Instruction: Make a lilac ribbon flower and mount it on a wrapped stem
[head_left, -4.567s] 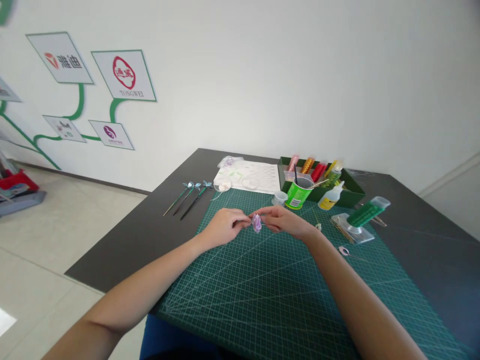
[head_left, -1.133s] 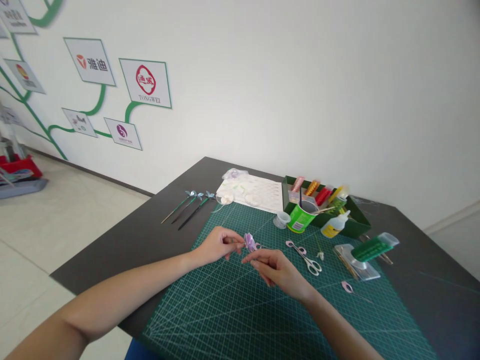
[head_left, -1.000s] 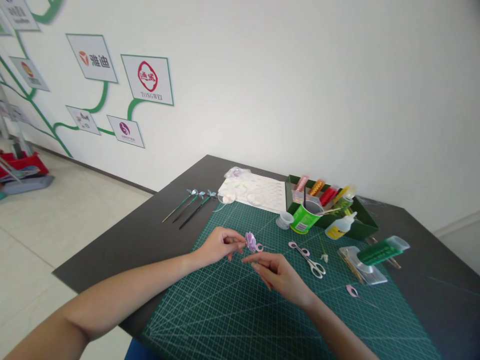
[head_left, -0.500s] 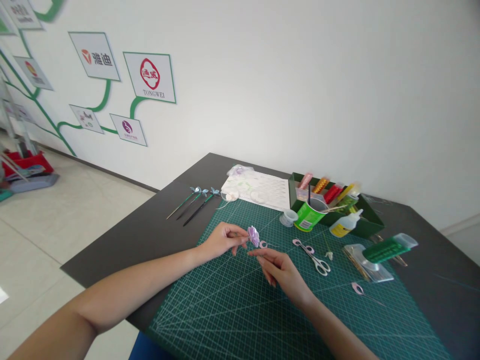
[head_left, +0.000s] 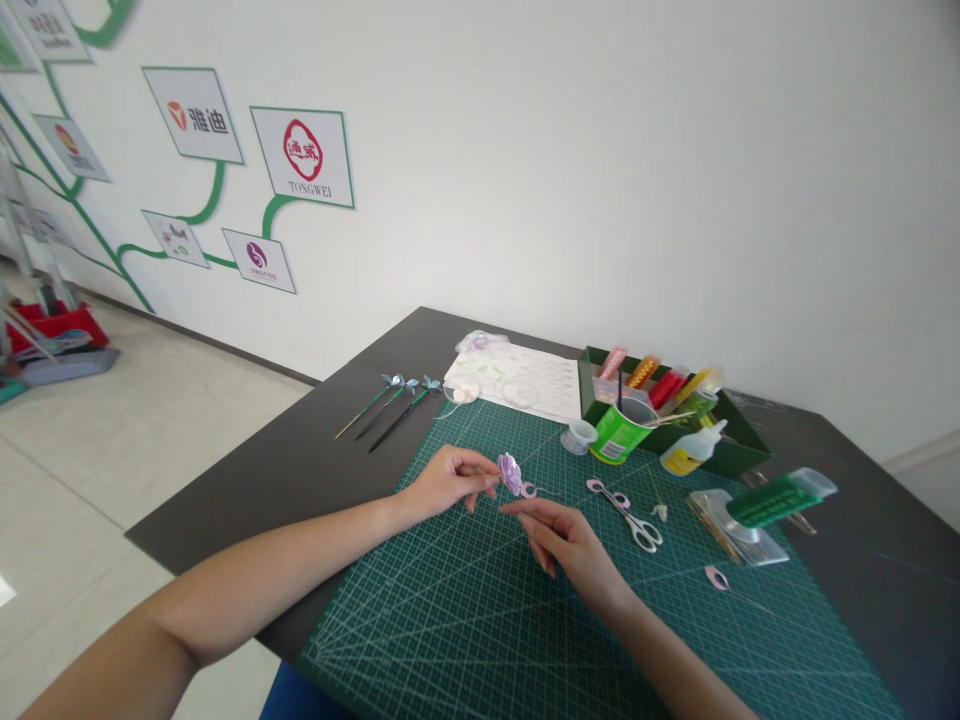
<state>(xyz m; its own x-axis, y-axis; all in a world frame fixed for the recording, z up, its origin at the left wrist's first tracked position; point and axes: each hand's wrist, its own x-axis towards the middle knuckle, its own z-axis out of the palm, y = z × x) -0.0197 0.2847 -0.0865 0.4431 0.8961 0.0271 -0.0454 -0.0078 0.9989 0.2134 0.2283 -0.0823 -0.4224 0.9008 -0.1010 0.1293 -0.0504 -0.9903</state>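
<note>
My left hand (head_left: 450,480) is closed in a pinch behind a small purple flower (head_left: 510,474), which faces right above the green cutting mat (head_left: 420,620). Just below and to the right, my right hand (head_left: 556,535) has its index finger stretched towards the flower and its thumb pressed to the fingers; anything in that pinch is too fine to make out. Beyond the flower lies a pink ring-shaped piece (head_left: 529,490). White-handled scissors (head_left: 631,520) rest on the mat to the right, their blades between more pink loops.
Several blue-tipped stems (head_left: 401,412) lie on the dark table (head_left: 285,470). Behind the mat are a white sheet (head_left: 547,375), a clear tub (head_left: 579,436), a green can (head_left: 619,440), a glue bottle (head_left: 694,450) and a green box (head_left: 739,445). A green spool (head_left: 776,500) stands right.
The view has shifted very slightly. Both hands keep nearly the same pose, and the purple flower has turned a little in my left fingers.
</note>
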